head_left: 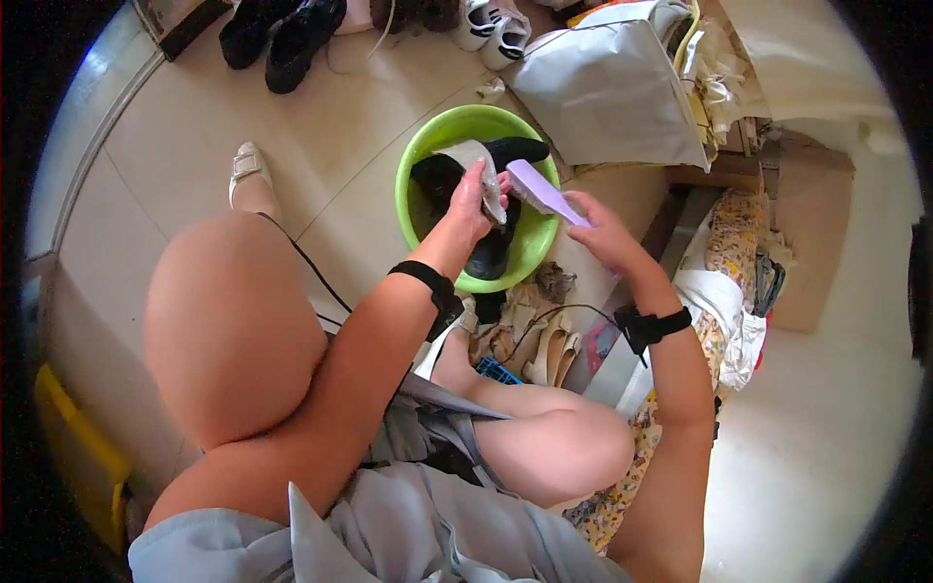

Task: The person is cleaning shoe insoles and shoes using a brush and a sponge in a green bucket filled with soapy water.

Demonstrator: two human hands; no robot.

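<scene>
My left hand (pixel 469 201) is closed around a flat, pale grey insole (pixel 467 153), held tilted above a lime-green basin (pixel 402 185). A lilac scrubbing brush (pixel 535 188) is gripped by its handle in my right hand (pixel 604 236). Its bristles face down and to the left, close beside the insole; whether they touch it I cannot tell. Black shoes (pixel 489 258) lie inside the basin, partly hidden by my left hand and the insole.
Black shoes (pixel 303 44) and white sneakers (pixel 493 31) stand on the tiles beyond the basin. A large silvery bag (pixel 612 92) leans at the far right. Beige shoes (pixel 554 352) and crumpled items lie near my foot. Dark cords run from my wrist straps.
</scene>
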